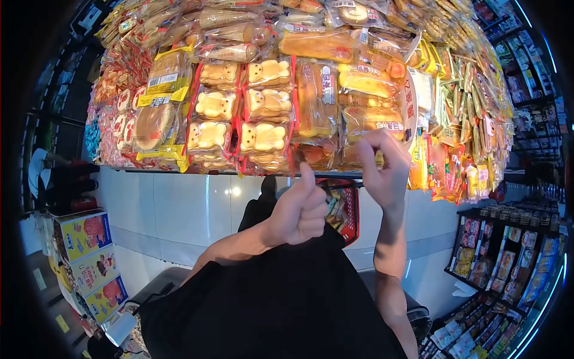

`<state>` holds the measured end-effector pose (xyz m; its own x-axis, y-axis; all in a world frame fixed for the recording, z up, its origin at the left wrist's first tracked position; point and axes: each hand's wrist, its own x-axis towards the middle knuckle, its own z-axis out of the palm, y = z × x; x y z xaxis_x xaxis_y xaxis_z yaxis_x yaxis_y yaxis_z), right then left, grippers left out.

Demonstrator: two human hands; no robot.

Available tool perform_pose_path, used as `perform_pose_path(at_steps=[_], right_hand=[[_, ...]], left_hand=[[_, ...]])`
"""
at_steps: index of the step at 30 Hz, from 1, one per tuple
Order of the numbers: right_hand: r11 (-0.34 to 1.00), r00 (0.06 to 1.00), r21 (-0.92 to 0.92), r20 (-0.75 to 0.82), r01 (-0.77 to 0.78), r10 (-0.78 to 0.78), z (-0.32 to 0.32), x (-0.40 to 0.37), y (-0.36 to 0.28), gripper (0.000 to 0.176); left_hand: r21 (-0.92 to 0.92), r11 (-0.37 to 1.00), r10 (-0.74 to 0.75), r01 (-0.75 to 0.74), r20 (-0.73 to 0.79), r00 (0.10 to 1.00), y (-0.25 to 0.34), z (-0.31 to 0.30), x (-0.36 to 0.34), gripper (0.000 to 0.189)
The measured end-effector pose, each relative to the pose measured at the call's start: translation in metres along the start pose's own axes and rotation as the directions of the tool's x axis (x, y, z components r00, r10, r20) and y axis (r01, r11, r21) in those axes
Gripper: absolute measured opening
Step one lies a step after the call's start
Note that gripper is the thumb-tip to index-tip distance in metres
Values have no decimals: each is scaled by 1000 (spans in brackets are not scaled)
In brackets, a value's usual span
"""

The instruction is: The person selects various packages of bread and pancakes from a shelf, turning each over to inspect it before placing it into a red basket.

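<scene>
My left hand (302,209) is in front of the display's front edge, fingers curled into a fist and thumb pointing up, with nothing visible in it. At the front edge, my right hand (385,170) has its fingers bent and thumb near the index finger; whether anything is pinched there is too small to tell. Just behind it lie wrapped long breads (373,116). Further left, bear-shaped cakes (263,137) in clear packs with red edges stand in two columns. A larger wrapped bread (317,99) lies between them and the right-hand breads.
A red shopping basket (353,218) with packets inside stands on the floor below the display. Round yellow-wrapped cakes (152,125) lie at left, green-striped packets (463,96) at right. Snack shelves (508,251) stand at right. Another person (54,176) is at far left, near printed boxes (92,254).
</scene>
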<state>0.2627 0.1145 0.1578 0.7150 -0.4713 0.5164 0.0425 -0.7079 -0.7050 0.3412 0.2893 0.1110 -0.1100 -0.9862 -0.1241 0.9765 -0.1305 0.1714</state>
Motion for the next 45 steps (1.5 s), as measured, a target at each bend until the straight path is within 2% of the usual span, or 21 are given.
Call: perform_pose_path(at_steps=[1,2,4,8,11,13,14,15,17,18,19,21,25,27,29,31,34,37,41,43,45], right_hand=[[1000,1000,-6,-4,2,-2,1,6,1,10],[997,999,-65,-5,45,-45,1,12,3,9],[981,995,-170,0,98,-99,0,23,6,8],[966,995,-235,24,104,-101,3,50,19,6],[914,978,-347,90,210,-190,4,77,34,9],[867,979,-455,101,204,-177,8,94,40,15],[862,981,-472,153,182,-124,8,102,44,26],[861,979,-471,158,191,-131,12,109,49,26],[786,948,-531,212,316,-238,22,121,63,35],[805,948,-524,287,278,-141,26,128,65,45],[804,947,-523,288,282,-145,29,132,67,45],[785,926,-580,376,216,24,36,137,67,49],[775,921,-596,387,211,47,48,142,65,52],[776,933,-579,357,251,-35,52,148,77,57],[755,942,-614,335,228,-11,54,150,83,59],[734,951,-649,309,202,11,55,150,84,62],[724,950,-660,311,201,19,57,150,88,66],[724,951,-658,309,210,4,57,150,89,68],[726,954,-644,296,241,-54,54,148,80,57],[778,919,-506,320,372,-232,52,142,56,37],[894,897,-292,385,339,-215,50,126,1,19]], left_hand=[[-213,977,-5,27,107,994,6,5,4,60],[-210,977,-8,33,115,993,12,8,6,60],[-335,941,20,46,191,981,20,11,7,61],[-300,954,71,-3,216,974,30,13,3,62],[-340,939,151,-45,294,944,31,11,1,59],[-364,931,141,-20,311,940,30,10,-1,59],[-364,931,150,-27,314,937,31,11,-3,59],[-367,930,147,-18,328,933,32,11,-4,59],[-368,930,150,-14,344,927,35,12,-6,59],[-376,927,163,-18,358,919,35,12,-8,59],[-383,924,174,-20,372,912,36,13,-10,59],[-392,919,185,-29,364,913,38,13,-13,58],[-395,916,207,-72,311,928,43,14,-17,58],[-405,910,229,-86,318,920,45,12,-16,57],[-413,905,245,-97,321,915,46,13,-17,56],[-423,893,232,-152,145,962,51,19,-18,57],[-403,895,249,-190,100,963,56,20,-18,55],[-368,910,256,-190,141,956,58,18,-19,55],[-364,919,238,-151,209,948,59,17,-17,55],[-362,926,237,-108,332,913,59,16,-15,55],[-357,927,236,-114,322,917,60,17,-15,55]])
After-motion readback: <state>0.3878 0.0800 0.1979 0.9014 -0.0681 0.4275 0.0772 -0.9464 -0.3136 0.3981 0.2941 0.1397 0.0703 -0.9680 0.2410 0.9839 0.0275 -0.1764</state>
